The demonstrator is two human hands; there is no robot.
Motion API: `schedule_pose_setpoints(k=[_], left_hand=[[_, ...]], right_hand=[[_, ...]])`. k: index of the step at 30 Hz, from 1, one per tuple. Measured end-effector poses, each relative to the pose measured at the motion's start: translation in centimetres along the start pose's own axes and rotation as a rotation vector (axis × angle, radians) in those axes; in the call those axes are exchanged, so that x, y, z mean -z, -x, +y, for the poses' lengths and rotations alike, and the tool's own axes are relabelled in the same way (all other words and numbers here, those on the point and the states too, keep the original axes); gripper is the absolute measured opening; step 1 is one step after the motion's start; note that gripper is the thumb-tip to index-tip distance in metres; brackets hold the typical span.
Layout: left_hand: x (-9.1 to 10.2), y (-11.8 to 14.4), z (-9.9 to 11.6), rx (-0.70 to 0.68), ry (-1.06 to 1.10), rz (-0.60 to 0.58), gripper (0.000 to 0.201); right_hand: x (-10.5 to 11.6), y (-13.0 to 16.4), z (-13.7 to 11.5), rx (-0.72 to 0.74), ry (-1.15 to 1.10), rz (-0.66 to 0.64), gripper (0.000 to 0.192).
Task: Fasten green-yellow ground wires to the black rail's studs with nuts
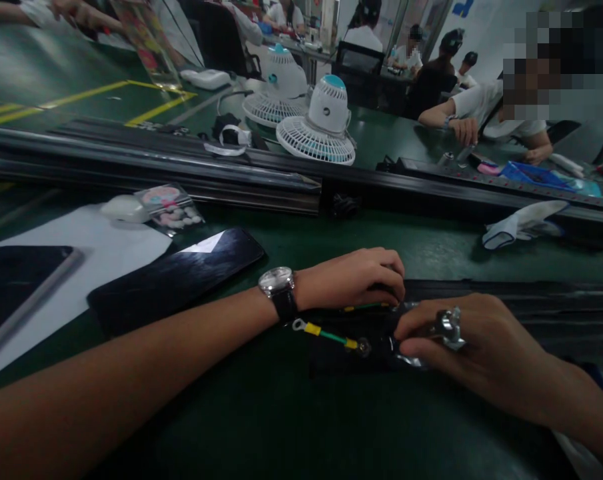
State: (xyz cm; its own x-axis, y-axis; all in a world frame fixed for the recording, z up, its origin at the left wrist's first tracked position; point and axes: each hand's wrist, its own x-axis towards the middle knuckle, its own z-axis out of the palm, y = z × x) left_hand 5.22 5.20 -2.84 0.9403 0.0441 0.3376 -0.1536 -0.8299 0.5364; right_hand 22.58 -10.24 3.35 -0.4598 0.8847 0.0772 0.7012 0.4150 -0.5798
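My left hand (354,277), with a wristwatch (277,283) on the wrist, rests palm down on a long black part (521,293) lying on the green table, its fingers curled over the top edge. My right hand (476,350) presses its fingertips on the same black part and wears a silvery ring-like piece on one finger. Between the two hands lies a short green-and-yellow wire (331,335) with metal ring ends. Whether either hand actually grips something is hidden by the fingers.
A black phone-like slab (176,277) and a tablet (18,280) lie on white paper at left. A black rail (181,170) crosses the table. Two small white fans (321,123) stand behind it, a white glove (524,223) lies at right. Other people sit across.
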Motion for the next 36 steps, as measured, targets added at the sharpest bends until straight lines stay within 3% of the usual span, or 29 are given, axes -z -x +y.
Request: schedule_pose_setpoints(k=[4, 9, 14, 27, 36], left_hand=[[-0.1, 0.0, 0.0, -0.005, -0.022, 0.0, 0.014], [-0.2, -0.1, -0.2, -0.024, -0.059, 0.005, 0.014], [-0.5, -0.2, -0.2, -0.036, -0.07, 0.034, 0.012], [-1.1, -0.2, -0.3, -0.037, -0.113, 0.073, 0.011], [-1.4, -0.2, -0.6, -0.07, -0.094, 0.109, 0.008]], right_hand=[[0.0, 0.2, -0.2, 0.006, 0.067, -0.026, 0.008], [-0.7, 0.0, -1.0, 0.083, 0.106, 0.189, 0.013], [-1.7, -0.4, -2.0, 0.189, 0.22, 0.262, 0.016], [-2.5, -0.6, -2.4, 0.226, 0.29, 0.209, 0.018], [-1.5, -0.5, -2.8, 0.232, 0.228, 0.026, 0.016]])
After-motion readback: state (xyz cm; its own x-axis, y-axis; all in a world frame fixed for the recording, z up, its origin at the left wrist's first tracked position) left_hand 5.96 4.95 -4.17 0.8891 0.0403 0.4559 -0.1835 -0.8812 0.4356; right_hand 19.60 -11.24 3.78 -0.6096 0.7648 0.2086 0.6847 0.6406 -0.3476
